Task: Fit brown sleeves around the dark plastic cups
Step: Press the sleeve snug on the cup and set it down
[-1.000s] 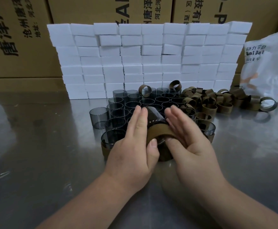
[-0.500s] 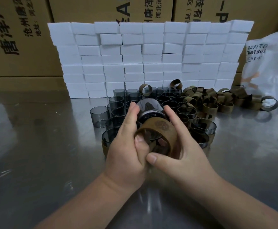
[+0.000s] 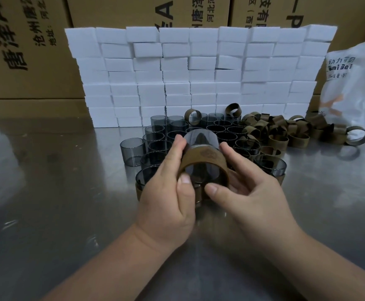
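A dark see-through plastic cup lies on its side above the table, its open mouth turned toward me, with a brown sleeve around its near half. My left hand grips the sleeve's left side, thumb on the rim. My right hand holds the right side, thumb under the rim. Behind them stand several bare dark cups, one more cup apart at the left, and sleeved cups at the right and under my left hand.
A heap of loose brown sleeves lies at the right, one ring furthest out. A wall of white foam blocks stands behind, cardboard boxes beyond it, a white plastic bag at the right. The steel table is shiny.
The cup has turned so its open mouth faces me more squarely, and the sleeve sits further along it. Both hands have shifted their hold to the sleeve's two sides.
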